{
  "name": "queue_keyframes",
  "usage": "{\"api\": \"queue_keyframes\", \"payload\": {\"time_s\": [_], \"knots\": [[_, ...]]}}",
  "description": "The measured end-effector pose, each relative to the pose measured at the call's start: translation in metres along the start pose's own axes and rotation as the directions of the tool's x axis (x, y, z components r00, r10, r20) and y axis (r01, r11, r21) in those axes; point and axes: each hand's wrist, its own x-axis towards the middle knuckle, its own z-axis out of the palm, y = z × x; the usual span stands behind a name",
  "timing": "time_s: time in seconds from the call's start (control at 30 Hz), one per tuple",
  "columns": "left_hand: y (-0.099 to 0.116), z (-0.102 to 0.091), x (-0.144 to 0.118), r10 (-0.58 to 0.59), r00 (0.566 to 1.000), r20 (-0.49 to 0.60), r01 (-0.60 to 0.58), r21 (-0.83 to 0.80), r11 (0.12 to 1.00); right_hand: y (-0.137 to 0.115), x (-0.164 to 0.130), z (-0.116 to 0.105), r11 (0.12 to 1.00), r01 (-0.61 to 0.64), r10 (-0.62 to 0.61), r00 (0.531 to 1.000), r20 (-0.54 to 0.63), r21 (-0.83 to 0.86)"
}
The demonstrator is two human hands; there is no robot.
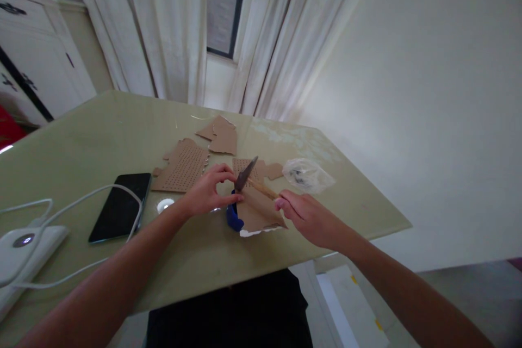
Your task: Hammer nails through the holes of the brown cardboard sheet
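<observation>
My right hand (308,215) is closed around the wooden handle of a hammer (264,190). Its dark metal head lies at the fingertips of my left hand (210,190). The left fingers and thumb curve toward each other at the left edge of a brown cardboard piece (259,211); whatever they pinch is hidden by the hammer head. Under that edge sits a blue ring-shaped object (234,218), partly covered by the cardboard. Just beyond, another cardboard piece (243,165) has rows of small holes.
Left of my hands lie a perforated cardboard sheet (181,168), a phone (120,209), a small white round object (165,205) and a white power strip (30,253) with cables. Torn cardboard (223,138) is farther back. A clear plastic bag (308,175) rests at right, near the wall.
</observation>
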Motion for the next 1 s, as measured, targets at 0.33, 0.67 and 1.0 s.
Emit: {"api": "queue_keyframes", "payload": {"time_s": [0.33, 0.67, 1.0], "knots": [[0.004, 0.001, 0.001, -0.044, 0.999, -0.006, 0.044, -0.002, 0.999, 0.000, -0.001, 0.007, 1.000, -0.009, 0.009, 1.000, -0.010, 0.015], [0.006, 0.001, 0.002, -0.065, 0.998, -0.002, 0.065, -0.008, 0.998, 0.007, 0.001, 0.012, 0.992, -0.001, 0.016, 0.993, -0.115, 0.127], [-0.035, -0.007, -0.011, -0.292, 0.924, -0.246, 0.380, 0.504, 0.776, 0.074, 0.063, 0.065, 0.732, 0.286, 0.348, 0.624, -0.700, 0.619]]}}
